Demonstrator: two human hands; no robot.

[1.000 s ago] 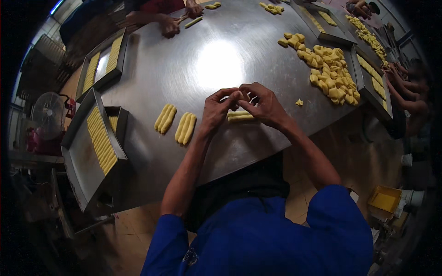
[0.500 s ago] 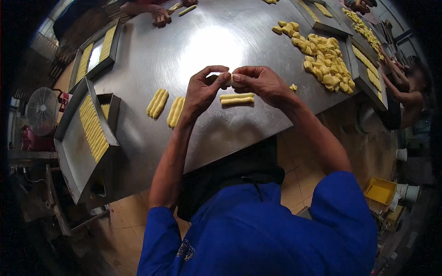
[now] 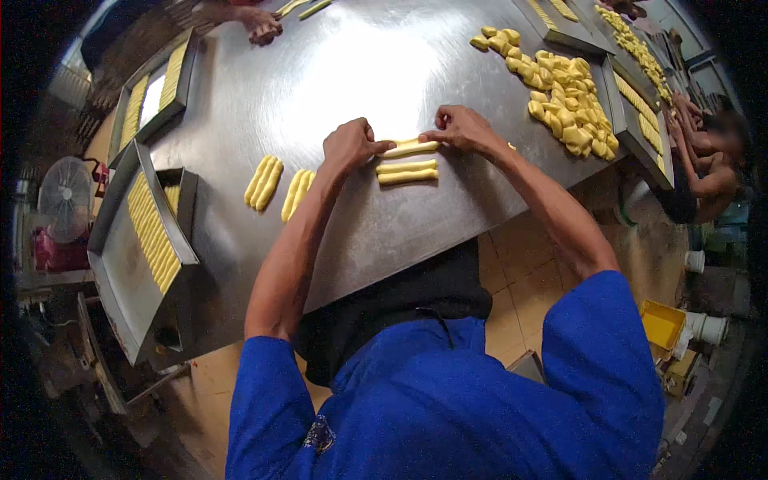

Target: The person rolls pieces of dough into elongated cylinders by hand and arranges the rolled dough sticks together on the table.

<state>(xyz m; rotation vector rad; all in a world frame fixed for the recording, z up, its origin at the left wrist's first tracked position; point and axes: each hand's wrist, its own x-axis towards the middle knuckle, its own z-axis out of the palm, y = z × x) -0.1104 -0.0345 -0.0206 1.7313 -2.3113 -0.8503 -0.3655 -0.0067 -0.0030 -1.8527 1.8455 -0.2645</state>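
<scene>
A pale yellow dough stick point(image 3: 410, 147) stretches between my two hands, just beyond two parallel dough sticks point(image 3: 406, 174) on the steel table point(image 3: 256, 96). My left hand point(image 3: 357, 144) pinches its left end with fingers curled. My right hand point(image 3: 456, 130) grips the right end between thumb and fingers. To the left lie two small groups of dough sticks point(image 3: 262, 182), partly behind my left forearm for the nearer group. A large heap of dough pieces point(image 3: 564, 100) sits to the right of my right hand.
Metal trays with rows of sticks stand at left point(image 3: 112, 240) and right point(image 3: 637, 120). A co-worker's hand point(image 3: 262, 27) is at the far edge; another person point(image 3: 712, 168) works at the right. A fan point(image 3: 66, 198) and a yellow crate point(image 3: 662, 326) are off the table.
My hands have moved apart from their meeting point, drawing out a dough stick between them and lowering it beside the two lying sticks. The view has shifted slightly.
</scene>
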